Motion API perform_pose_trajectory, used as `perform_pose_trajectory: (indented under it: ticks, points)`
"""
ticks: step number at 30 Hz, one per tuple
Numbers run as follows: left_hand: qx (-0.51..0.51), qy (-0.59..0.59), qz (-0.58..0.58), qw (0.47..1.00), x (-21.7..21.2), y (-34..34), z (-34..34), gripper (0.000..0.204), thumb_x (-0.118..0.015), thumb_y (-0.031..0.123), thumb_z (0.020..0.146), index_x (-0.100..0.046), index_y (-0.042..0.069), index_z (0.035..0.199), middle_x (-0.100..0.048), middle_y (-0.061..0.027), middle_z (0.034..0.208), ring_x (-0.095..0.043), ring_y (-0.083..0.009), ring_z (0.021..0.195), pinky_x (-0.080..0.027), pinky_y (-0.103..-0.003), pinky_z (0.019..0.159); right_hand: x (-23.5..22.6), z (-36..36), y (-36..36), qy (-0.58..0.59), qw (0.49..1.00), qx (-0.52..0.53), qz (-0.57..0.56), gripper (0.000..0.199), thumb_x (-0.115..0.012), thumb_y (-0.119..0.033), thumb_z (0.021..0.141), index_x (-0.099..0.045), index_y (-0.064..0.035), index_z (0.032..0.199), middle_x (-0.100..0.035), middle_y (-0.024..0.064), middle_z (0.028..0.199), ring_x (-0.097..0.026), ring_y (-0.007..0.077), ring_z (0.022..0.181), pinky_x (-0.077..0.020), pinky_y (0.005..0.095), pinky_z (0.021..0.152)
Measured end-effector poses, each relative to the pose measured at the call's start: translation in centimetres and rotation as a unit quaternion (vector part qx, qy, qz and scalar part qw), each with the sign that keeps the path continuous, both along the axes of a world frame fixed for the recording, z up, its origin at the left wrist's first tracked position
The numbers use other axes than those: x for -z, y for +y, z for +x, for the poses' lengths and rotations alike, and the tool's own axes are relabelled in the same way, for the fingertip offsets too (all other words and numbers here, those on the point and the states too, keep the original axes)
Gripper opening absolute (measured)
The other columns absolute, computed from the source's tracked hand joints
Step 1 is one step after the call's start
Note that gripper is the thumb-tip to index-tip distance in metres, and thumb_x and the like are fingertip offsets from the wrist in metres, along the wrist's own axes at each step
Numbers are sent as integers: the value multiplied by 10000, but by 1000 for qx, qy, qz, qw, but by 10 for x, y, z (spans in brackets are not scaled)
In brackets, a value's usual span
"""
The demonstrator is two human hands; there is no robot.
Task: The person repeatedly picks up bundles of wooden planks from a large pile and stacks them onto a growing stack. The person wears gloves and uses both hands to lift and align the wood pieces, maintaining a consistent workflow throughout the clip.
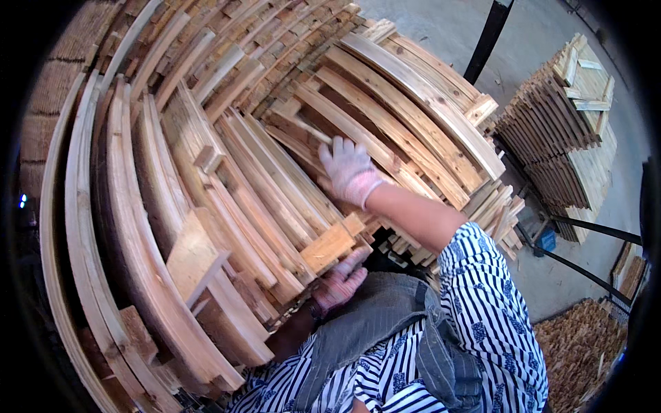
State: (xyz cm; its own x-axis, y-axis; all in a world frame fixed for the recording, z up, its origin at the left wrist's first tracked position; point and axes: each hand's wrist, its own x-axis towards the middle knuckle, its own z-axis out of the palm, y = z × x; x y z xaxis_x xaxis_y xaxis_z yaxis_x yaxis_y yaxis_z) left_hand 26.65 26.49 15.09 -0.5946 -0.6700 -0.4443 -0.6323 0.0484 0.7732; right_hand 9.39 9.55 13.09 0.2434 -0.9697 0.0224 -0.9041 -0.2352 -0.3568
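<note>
My right hand, in a whitish glove, reaches across the slatted wood stack. Its fingers are closed on a thin wooden strip that sticks out to the left. Close to my body, my left hand, in a pink-stained glove, is closed at the near edge of a short wooden block. That block lies across the ends of several long boards; part of the left hand's grip is hidden. Beyond the right hand lie parallel slats with gaps between them.
Long boards stand in rows at the left, with an angled offcut on top. Stacked wooden panels rise at the right on the grey floor. A dark metal post stands behind. Wood scraps are heaped at lower right.
</note>
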Motion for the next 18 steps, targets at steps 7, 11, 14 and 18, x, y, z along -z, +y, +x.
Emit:
perform_pose_trajectory:
  ticks: [7, 11, 14, 18]
  points:
    - [113, -100, -34, 988, -6, -17, 10, 529, -571, 375, 1007, -479, 186, 1492, -565, -148, 1417, -460, -324, 1382, -319, -431, 1177, -6, 1, -25, -105, 955, 39, 274, 742, -661, -144, 851, -346, -150, 1524, -518, 279, 1375, -598, 412, 1225, -537, 478, 970]
    - [101, -41, -82, 991, -4, -14, 14, 560, -560, 410, 1013, -450, 200, 1520, -537, -150, 1455, -443, -335, 1396, -299, -452, 1187, -29, -6, -28, -95, 956, 12, 278, 898, -695, -295, 853, -216, -175, 1604, -528, 276, 1392, -592, 414, 1229, -501, 469, 1020]
    - [86, -28, 0, 996, 5, -17, 15, 560, -575, 411, 1002, -470, 192, 1507, -524, -151, 1471, -446, -340, 1392, -315, -465, 1180, -21, -14, -36, -133, 961, 27, 243, 803, -649, -206, 867, -271, -111, 1569, -548, 276, 1368, -588, 411, 1237, -501, 475, 1016]
    - [109, -20, -172, 979, -8, -20, 10, 566, -625, 404, 951, -526, 169, 1457, -585, -139, 1381, -500, -353, 1321, -373, -474, 1136, -23, -34, -41, -96, 969, 44, 225, 715, -622, -225, 902, -320, -40, 1524, -618, 277, 1279, -618, 401, 1189, -506, 464, 1001]
